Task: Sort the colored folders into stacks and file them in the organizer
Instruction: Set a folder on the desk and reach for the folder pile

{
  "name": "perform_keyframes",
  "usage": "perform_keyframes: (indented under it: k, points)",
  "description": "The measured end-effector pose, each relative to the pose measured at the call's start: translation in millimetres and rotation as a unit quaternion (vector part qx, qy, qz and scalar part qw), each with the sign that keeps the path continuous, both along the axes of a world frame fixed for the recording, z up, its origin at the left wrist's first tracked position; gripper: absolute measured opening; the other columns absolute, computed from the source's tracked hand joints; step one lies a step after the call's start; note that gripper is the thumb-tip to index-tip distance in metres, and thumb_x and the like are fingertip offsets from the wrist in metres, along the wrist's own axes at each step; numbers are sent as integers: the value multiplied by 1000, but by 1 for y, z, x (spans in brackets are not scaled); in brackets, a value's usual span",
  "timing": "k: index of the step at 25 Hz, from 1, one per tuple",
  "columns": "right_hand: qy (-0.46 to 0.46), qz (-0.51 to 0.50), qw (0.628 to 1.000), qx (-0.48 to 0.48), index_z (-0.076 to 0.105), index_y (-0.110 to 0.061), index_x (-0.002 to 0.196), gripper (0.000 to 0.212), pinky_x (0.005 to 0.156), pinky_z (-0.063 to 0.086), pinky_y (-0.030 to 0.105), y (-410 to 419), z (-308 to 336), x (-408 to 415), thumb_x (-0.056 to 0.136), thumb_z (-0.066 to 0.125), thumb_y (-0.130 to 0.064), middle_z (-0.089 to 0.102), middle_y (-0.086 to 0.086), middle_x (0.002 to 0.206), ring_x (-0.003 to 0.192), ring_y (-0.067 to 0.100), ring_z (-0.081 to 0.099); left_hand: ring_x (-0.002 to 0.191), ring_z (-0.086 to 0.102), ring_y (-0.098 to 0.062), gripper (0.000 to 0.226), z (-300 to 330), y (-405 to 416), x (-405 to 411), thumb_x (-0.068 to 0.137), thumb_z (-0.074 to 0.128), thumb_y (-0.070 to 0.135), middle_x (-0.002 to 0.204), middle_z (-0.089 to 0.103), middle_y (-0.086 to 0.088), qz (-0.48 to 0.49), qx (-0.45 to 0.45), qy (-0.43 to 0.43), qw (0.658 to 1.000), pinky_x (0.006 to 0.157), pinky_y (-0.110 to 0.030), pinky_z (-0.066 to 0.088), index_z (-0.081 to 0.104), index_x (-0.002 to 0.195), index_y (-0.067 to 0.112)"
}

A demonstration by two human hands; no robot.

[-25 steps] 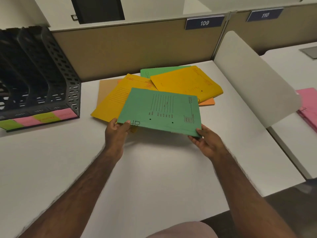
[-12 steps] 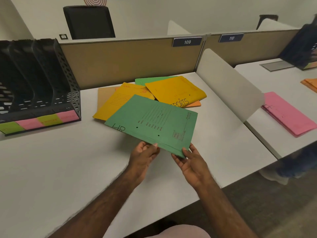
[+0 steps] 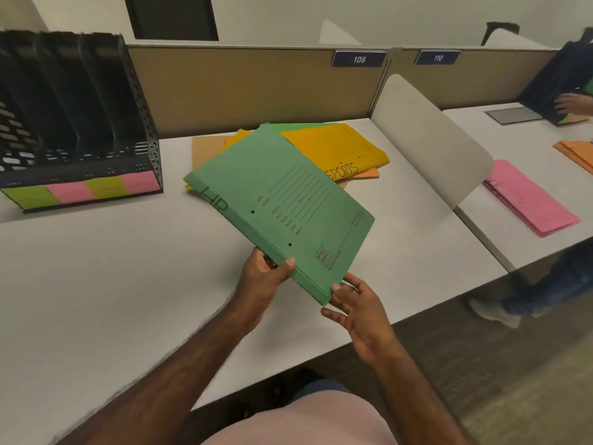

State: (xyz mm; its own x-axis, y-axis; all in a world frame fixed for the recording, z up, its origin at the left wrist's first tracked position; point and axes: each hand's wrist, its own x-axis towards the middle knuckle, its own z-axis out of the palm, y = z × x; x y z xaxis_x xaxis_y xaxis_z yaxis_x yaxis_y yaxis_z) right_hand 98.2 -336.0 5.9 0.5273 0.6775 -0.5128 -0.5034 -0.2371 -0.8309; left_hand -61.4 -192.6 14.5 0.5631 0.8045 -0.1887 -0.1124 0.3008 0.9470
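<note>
A green folder [image 3: 282,203] marked "HR" is tilted above the white desk [image 3: 106,284]. My left hand [image 3: 264,277] grips its near spine edge, thumb on top. My right hand [image 3: 356,300] touches its near corner with fingers spread under it. Behind it lies a loose pile: a yellow folder [image 3: 337,146] marked "SPORTS", an orange one [image 3: 369,172] under that, a second green one [image 3: 288,126], more yellow and a brown sheet [image 3: 205,149]. The black mesh organizer [image 3: 73,123] with green and pink slot labels stands at the far left, its slots empty.
A tan partition [image 3: 256,81] runs along the back of the desk. A white divider panel [image 3: 430,139] separates the neighbouring desk, where pink folders [image 3: 532,200] and orange folders [image 3: 577,152] lie. Another person's hand [image 3: 574,106] holds a black organizer there; their legs [image 3: 545,290] are at right.
The green folder has been lifted off the pile, turned and tilted up toward me. My hands slid from its two near corners to one end, close together. The view shifted right.
</note>
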Motion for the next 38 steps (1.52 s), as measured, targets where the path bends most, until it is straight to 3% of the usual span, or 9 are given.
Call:
perform_keyframes:
  k: [5, 7, 12, 16, 19, 23, 30, 33, 38]
  points:
    - [-161, -18, 985, -52, 41, -27, 156, 77, 110, 52, 51, 6, -1, 12, 92, 75, -53, 54, 4, 151, 133, 23, 59, 123, 67, -3, 41, 21, 12, -33, 101, 68, 12, 127, 73, 19, -20, 91, 61, 994, 93, -21, 58, 54, 130, 37]
    - [-227, -4, 972, -55, 36, -31, 159, 88, 114, 45, 48, 14, 5, 22, 87, 73, -65, 46, 0, 158, 141, 23, 50, 123, 67, -1, 40, 29, 14, -48, 102, 67, 13, 127, 72, 22, -15, 110, 82, 990, 94, -21, 58, 54, 131, 38]
    - [-302, 85, 949, -4, 34, -44, 160, 86, 114, 40, 42, 50, 24, 29, 86, 69, -71, 43, -9, 163, 147, 10, 41, 122, 70, -10, 35, 41, 8, -85, 106, 58, 9, 128, 73, 15, 45, 124, 97, 987, 93, -27, 61, 56, 131, 32]
    - [-268, 178, 946, 29, 37, -48, 158, 84, 111, 48, 45, 83, 32, 12, 84, 69, -71, 50, -13, 159, 144, 11, 50, 114, 74, -16, 29, 44, -10, -107, 109, 53, 12, 124, 77, 6, 136, 130, 103, 977, 86, -26, 62, 57, 132, 29]
    - [-239, 223, 943, 58, 50, -47, 148, 67, 106, 54, 53, 104, 27, -11, 87, 70, -68, 65, -16, 143, 130, 13, 64, 110, 75, -14, 32, 45, -24, -123, 111, 48, 13, 123, 76, 10, 199, 116, 117, 966, 81, -25, 62, 56, 135, 33]
    - [-212, 262, 938, 80, 57, -44, 143, 61, 108, 53, 57, 117, 12, -50, 88, 70, -67, 69, -13, 139, 127, 15, 67, 113, 74, -13, 42, 41, -34, -156, 113, 43, 19, 131, 72, 11, 259, 116, 146, 948, 83, -27, 63, 47, 150, 39]
    - [-210, 322, 920, 70, 54, -44, 146, 65, 107, 53, 54, 132, -3, -145, 88, 66, -72, 68, -18, 139, 125, 11, 67, 115, 73, -9, 42, 29, -34, -242, 110, 46, 42, 134, 70, 20, 301, 90, 151, 937, 82, -26, 63, 42, 136, 75]
    - [-210, 329, 919, 62, 57, -43, 144, 61, 105, 55, 50, 143, -7, -198, 90, 64, -71, 69, -18, 138, 121, 10, 69, 115, 72, -13, 42, 9, -17, -299, 108, 43, 50, 132, 65, 4, 313, 86, 200, 925, 88, -34, 65, 40, 147, 65]
    - [-192, 324, 925, 48, 58, -33, 145, 66, 106, 56, 49, 163, -13, -300, 89, 69, -65, 70, -13, 139, 121, 10, 70, 109, 62, -4, 39, -10, 19, -408, 108, 41, 48, 119, 46, 1, 319, 92, 265, 905, 85, -15, 58, 36, 137, 73]
